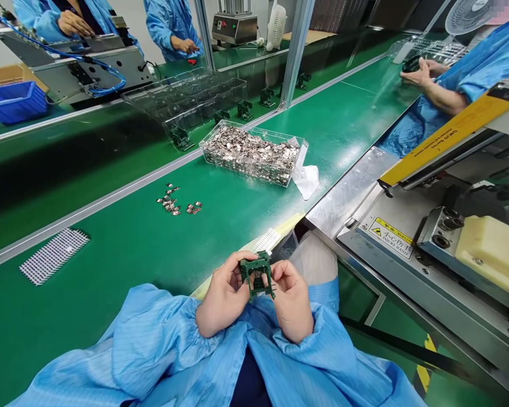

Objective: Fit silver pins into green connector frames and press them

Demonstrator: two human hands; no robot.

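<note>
A dark green plastic frame (258,265), open in the middle, is held up close to my body at the table's near edge. My left hand (225,295) grips its left side, thumb in front and fingers behind. On the other side, the fingers of my right hand (292,299) are closed at the frame's right edge; small thin pins show there, partly hidden by the fingers. Just behind the frame, a white sheet with rows of small pieces (268,239) lies at the table edge. Several small metal clips (169,202) lie loose farther forward.
A clear box (297,169) full of metal pieces stands ahead, a white cloth (307,182) beside it. Another dotted sheet (54,255) lies left. A machine with a yellow panel (453,138) stands right. Co-workers in blue sleeves (492,62) work at the right and across the line.
</note>
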